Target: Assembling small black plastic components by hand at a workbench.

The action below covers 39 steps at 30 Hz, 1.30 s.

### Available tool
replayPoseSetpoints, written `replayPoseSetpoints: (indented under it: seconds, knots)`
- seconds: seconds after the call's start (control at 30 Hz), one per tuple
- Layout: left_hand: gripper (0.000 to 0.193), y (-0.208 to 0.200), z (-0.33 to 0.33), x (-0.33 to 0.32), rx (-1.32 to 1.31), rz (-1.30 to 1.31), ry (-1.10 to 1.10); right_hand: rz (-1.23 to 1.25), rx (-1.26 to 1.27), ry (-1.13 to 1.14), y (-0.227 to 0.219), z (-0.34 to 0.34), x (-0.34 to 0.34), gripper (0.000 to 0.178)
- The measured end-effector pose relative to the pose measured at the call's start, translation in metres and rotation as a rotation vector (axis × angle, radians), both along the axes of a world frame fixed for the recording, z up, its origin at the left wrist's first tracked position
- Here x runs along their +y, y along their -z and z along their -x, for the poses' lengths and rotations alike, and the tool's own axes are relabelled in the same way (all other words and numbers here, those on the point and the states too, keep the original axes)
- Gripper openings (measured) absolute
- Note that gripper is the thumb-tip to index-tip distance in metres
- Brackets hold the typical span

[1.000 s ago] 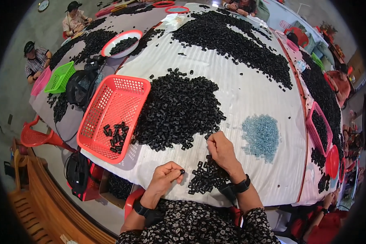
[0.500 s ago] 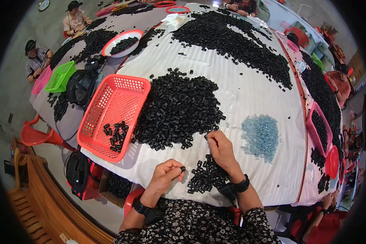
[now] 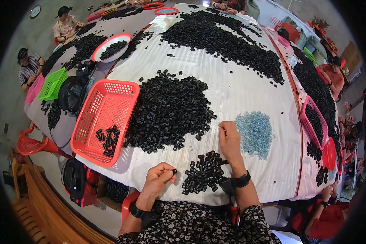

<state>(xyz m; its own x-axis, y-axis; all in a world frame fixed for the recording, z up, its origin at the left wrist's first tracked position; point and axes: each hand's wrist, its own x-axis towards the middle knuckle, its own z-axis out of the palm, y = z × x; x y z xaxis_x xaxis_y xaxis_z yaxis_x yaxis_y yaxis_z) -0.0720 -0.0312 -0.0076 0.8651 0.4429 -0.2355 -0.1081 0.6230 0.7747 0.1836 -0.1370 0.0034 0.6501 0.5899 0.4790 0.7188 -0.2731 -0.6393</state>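
Note:
My left hand (image 3: 160, 178) is closed, pinching a short black plastic tube (image 3: 175, 171) between thumb and forefinger. Just above the table, beside the left edge of a pile of small pale-blue clear pieces (image 3: 254, 136), is my right hand (image 3: 230, 140). Its fingers are bent together, and what they hold, if anything, is hidden. Between my wrists lies a small heap of black tubes (image 3: 203, 173). A much larger heap of black tubes (image 3: 166, 110) spreads ahead, to the left of my right hand.
A red perforated basket (image 3: 79, 134) with some black tubes stands at the left. Beyond it are a red-rimmed white basin (image 3: 126, 38) and a green basket (image 3: 53, 83). A pink basket (image 3: 323, 140) sits at the right. Several people work around the table (image 3: 268, 175).
My right hand has moved from the edge of the large black heap toward the pale-blue pile. My left hand still pinches the black tube. The whole view has shifted slightly.

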Motion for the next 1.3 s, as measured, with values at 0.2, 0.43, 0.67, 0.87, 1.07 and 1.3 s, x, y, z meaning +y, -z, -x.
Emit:
replayPoseSetpoints:
  seconds: [0.2,0.43,0.67,0.87,1.07,1.3]
  knots:
    - [0.012,-0.002,-0.001,-0.001,-0.02,0.015,0.012,0.036,0.02,-0.13,0.006,-0.002,0.001,0.011]
    - [0.012,0.0,0.0,0.0,-0.017,0.02,0.015,0.129,-0.03,-0.172,0.014,0.0,0.003,0.008]
    - [0.011,-0.002,-0.002,0.0,0.005,0.02,0.021,-0.012,-0.098,-0.105,0.013,-0.002,0.009,0.01]
    - [0.01,0.001,-0.002,0.0,0.001,0.013,0.031,0.099,-0.191,-0.116,0.013,-0.001,0.006,0.024]
    - [0.011,0.002,-0.001,-0.001,0.007,0.021,0.026,0.034,-0.176,-0.314,0.009,0.011,0.012,0.023]
    - [0.011,-0.001,-0.001,-0.002,0.007,0.014,0.02,0.099,-0.107,-0.389,0.009,0.022,0.013,0.018]
